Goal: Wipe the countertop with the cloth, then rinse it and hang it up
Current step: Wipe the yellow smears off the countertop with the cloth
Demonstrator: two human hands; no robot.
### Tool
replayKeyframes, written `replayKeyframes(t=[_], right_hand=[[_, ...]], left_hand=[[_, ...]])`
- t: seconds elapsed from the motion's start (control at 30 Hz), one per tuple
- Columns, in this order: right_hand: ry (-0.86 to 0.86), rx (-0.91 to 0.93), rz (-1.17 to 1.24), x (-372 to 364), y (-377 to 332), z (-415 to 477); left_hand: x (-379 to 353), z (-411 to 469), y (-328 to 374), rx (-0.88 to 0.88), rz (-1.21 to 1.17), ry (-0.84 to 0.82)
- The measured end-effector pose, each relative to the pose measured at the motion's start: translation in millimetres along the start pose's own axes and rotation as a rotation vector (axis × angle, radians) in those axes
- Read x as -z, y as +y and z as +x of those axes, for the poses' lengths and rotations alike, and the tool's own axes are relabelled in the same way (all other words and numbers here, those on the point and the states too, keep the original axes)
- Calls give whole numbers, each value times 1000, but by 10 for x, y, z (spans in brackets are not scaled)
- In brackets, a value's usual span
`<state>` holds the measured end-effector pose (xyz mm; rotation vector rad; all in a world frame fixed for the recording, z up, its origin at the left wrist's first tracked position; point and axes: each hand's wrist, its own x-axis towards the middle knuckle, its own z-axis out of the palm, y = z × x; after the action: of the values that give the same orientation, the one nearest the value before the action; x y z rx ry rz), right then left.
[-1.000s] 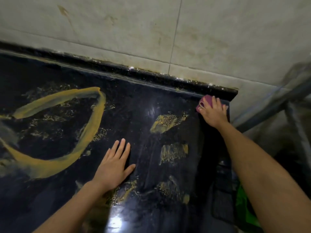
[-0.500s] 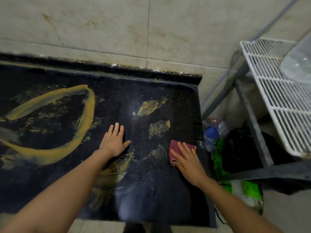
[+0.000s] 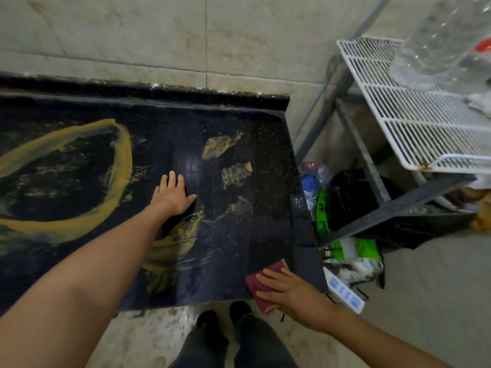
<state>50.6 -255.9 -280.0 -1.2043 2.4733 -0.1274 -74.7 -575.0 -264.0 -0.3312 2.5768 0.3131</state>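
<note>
Head view: right hand [image 3: 295, 293] on cloth [image 3: 261, 284] at countertop [image 3: 239, 256] corner.

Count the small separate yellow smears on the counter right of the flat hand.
3, stacked front to back on the countertop, right of the left hand: rear, middle, faint front one. The big ring and streaks near the arm aren't counted.

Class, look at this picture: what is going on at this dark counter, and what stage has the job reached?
A person is wiping a black speckled stone countertop. The right hand presses a dark red cloth flat at the counter's front right corner. The left hand rests open on the surface, bracing. Yellow-orange smears cover much of the left and middle, so the wiping is far from finished; rinsing and hanging are not yet done.
</note>
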Motion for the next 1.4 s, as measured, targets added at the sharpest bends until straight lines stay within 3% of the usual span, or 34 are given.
replayKeyframes(t=[0.1, 0.17, 0.2, 0.27, 0.37, 0.6, 0.8, 1.03, 1.4], right_hand=[[-147, 48, 287, 256, -88, -17], [-205, -53, 573, 526, -25, -9], [-183, -154, 740, 661, 36, 16], [69, -344, 928, 901, 249, 119], [392, -552, 829, 1076, 747, 461], [687, -730, 778, 1206, 1582, 1641], [608, -746, 499, 1146, 1901, 2392], [393, -443, 355, 1533, 2400, 3218], [350, -244, 325, 1254, 2026, 2935]], left_hand=[[-5, -7, -5, -8, -11, -9], [-7, -1, -10, -13, -18, -8], [-10, 2, -12, -14, -21, -7], [-22, 14, -19, -18, -26, -4], [-64, 31, -26, -21, -21, 7], [-138, 54, -37, -32, -8, 5], [-203, 55, -61, 3, 21, 0], [-260, 106, -102, 59, 92, -13], [-189, 93, -31, 94, 83, -55]])
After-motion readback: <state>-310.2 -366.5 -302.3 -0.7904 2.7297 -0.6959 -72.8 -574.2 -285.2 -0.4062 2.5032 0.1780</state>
